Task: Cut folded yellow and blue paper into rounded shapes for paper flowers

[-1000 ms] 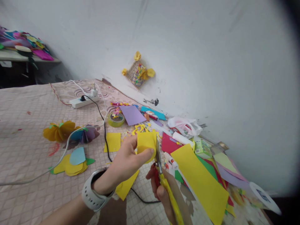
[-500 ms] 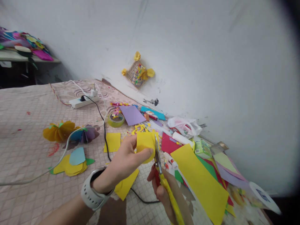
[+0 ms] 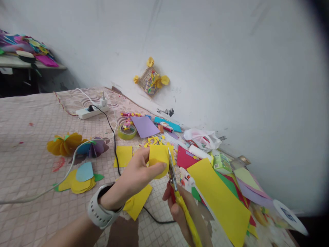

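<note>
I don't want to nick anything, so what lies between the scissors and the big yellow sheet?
In the head view, a small white bottle and a bit of green paper lie between the scissors and the yellow sheet.

Scissors (image 3: 171,173) — one pair, tape (image 3: 127,136) — one roll

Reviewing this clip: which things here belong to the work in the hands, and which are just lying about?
In use: left hand pinching a yellow paper piece; right hand holding yellow-handled scissors.

Lying about: roll of tape, purple paper sheet, large yellow paper sheet, white power strip.
</note>
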`<state>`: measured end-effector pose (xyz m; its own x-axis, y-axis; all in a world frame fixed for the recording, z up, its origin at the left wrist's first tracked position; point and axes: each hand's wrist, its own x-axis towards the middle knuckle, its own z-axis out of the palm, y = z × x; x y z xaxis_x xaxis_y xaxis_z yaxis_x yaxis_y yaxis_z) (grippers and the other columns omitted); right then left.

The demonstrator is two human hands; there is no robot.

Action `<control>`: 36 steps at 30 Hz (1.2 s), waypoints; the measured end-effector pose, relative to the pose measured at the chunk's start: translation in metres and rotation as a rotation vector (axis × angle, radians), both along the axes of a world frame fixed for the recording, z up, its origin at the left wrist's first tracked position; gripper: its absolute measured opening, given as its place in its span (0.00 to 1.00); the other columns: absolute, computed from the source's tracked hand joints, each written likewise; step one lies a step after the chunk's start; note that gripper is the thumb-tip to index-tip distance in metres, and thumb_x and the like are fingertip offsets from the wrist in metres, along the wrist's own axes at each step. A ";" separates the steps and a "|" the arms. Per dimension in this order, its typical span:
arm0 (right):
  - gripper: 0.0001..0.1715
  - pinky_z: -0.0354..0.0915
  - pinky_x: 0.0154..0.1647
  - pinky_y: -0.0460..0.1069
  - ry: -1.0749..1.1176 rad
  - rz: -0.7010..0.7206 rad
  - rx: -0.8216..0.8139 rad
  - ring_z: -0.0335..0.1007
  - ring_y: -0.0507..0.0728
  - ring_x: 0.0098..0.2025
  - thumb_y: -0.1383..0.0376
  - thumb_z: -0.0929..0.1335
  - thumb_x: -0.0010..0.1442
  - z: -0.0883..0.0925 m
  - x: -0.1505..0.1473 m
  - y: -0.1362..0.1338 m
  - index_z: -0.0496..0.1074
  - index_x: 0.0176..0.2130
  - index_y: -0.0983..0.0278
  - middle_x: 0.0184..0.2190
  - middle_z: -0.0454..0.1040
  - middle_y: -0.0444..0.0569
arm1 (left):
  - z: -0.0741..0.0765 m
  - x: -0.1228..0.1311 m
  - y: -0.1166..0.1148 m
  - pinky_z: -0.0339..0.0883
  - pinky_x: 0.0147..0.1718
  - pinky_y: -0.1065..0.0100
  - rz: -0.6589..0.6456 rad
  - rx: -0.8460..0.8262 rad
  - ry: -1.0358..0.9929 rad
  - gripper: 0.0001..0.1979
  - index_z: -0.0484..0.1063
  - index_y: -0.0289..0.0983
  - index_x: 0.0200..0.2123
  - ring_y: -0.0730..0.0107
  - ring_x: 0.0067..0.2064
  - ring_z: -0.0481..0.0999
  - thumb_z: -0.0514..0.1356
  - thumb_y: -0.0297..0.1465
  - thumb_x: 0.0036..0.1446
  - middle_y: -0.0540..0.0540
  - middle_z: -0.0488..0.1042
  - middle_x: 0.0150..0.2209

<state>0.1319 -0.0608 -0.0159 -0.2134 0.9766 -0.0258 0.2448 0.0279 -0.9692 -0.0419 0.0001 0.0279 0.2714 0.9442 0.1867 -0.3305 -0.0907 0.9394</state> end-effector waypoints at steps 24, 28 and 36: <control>0.37 0.53 0.21 0.45 -0.180 -0.120 0.039 0.52 0.51 0.22 0.32 0.63 0.51 0.026 -0.011 -0.006 0.67 0.27 0.63 0.21 0.60 0.42 | 0.001 -0.002 0.000 0.53 0.22 0.74 0.013 0.013 0.027 0.07 0.64 0.36 0.25 0.78 0.24 0.60 0.60 0.30 0.51 0.54 0.63 0.23; 0.38 0.53 0.21 0.46 -0.243 -0.171 0.050 0.53 0.51 0.22 0.32 0.64 0.48 0.037 -0.018 -0.008 0.68 0.25 0.63 0.20 0.62 0.44 | 0.002 -0.002 0.000 0.53 0.22 0.74 0.014 0.008 0.032 0.10 0.62 0.36 0.23 0.78 0.24 0.61 0.60 0.30 0.51 0.54 0.63 0.22; 0.37 0.55 0.21 0.44 -0.281 -0.154 0.024 0.53 0.49 0.21 0.33 0.64 0.49 0.040 -0.016 -0.005 0.68 0.24 0.64 0.19 0.62 0.42 | -0.001 -0.002 0.001 0.52 0.21 0.74 0.003 0.015 0.030 0.08 0.63 0.36 0.24 0.79 0.23 0.60 0.61 0.31 0.50 0.54 0.63 0.22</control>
